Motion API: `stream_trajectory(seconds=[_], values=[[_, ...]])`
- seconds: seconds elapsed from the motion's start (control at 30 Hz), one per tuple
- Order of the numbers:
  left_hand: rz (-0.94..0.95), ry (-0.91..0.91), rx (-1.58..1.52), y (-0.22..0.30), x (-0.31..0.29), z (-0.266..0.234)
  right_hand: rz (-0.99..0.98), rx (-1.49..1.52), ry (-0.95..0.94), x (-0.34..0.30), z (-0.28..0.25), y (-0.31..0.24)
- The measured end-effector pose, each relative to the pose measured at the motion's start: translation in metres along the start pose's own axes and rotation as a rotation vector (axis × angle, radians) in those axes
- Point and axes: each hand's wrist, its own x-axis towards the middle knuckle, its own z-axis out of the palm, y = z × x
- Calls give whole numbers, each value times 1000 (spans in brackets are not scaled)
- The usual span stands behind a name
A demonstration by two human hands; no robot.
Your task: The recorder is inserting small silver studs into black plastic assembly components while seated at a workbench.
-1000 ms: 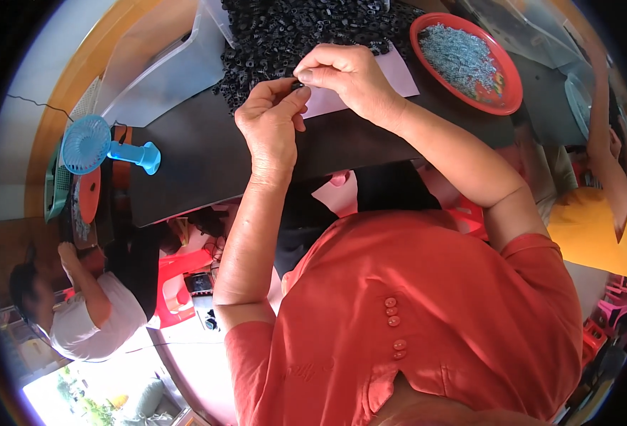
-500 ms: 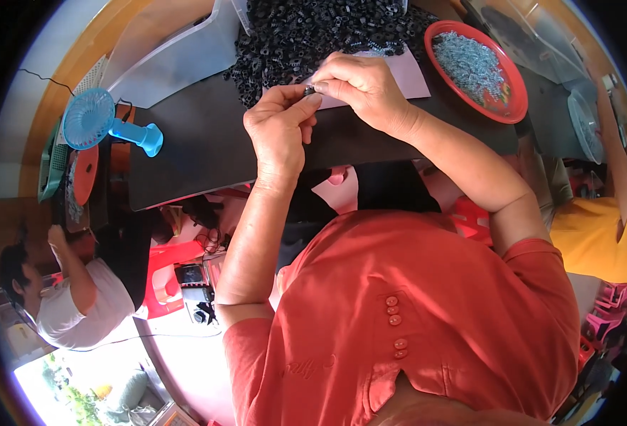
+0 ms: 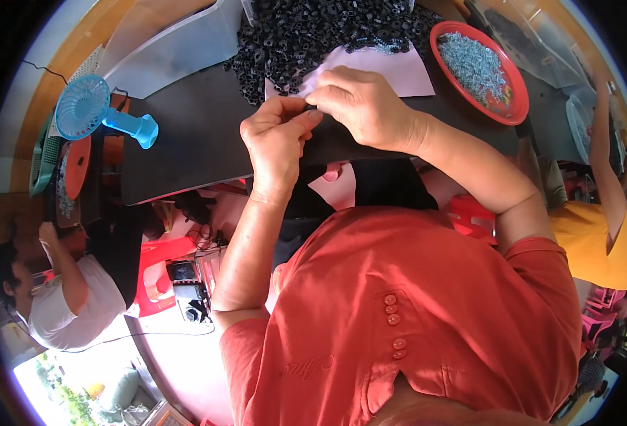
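Observation:
Above the near part of the dark table, my left hand (image 3: 276, 138) and my right hand (image 3: 366, 106) meet at their fingertips. My left thumb and index finger pinch a small black plastic part (image 3: 309, 107), now mostly covered by the fingers. My right hand's thumb and fingers are pinched together against it; whatever they hold is hidden. Just beyond lies a large heap of similar small black parts (image 3: 313, 42), beside a pale pink sheet (image 3: 406, 74) on the table.
A red dish (image 3: 516, 106) of small silvery-blue pieces (image 3: 473, 64) sits at right. A clear plastic bin (image 3: 178, 53) and a blue fan (image 3: 84, 106) stand at left on the table (image 3: 192, 149). One person in white (image 3: 79, 305) sits at left, another in yellow (image 3: 590, 238) at right.
My right hand has come slightly down and right, its fingers more curled over the left fingertips. The small black part shows less than before.

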Motion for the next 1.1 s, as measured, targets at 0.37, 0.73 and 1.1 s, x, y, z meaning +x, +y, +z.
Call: stream_trajectory(seconds=[0.37,0.73,1.1], values=[[78,-61,83,-8,-17,-14,20,-299,-102,33,25,36],[116,-87,64,-10,-18,-17,221,-283,-263,35,41,32],[236,219,-329,3,2,-5,296,-165,-125,32,25,28]])
